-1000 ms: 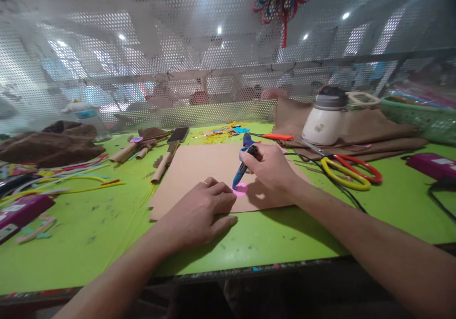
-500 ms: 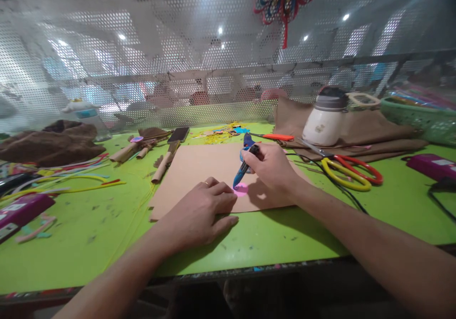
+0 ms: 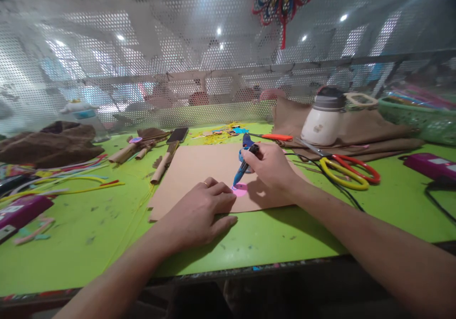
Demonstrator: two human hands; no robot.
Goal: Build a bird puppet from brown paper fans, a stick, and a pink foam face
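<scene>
left hand [image 3: 203, 210] flat on paper [image 3: 204, 164], right hand [image 3: 272, 167] gripping blue pen [image 3: 242, 171], scissors [image 3: 325, 160], bottle [image 3: 318, 123] nearby

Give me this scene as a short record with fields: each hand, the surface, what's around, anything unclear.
Left hand: partly on the brown sheet, at the left edge of the pink disc
Right hand: holding a blue pen-like tool, tip at the disc
Surface: green table under the sheet
Right side: scissors with yellow and red handles, white bottle
Far side: dark phone, yellow scraps
Unclear: whether the left hand touches the disc
</scene>
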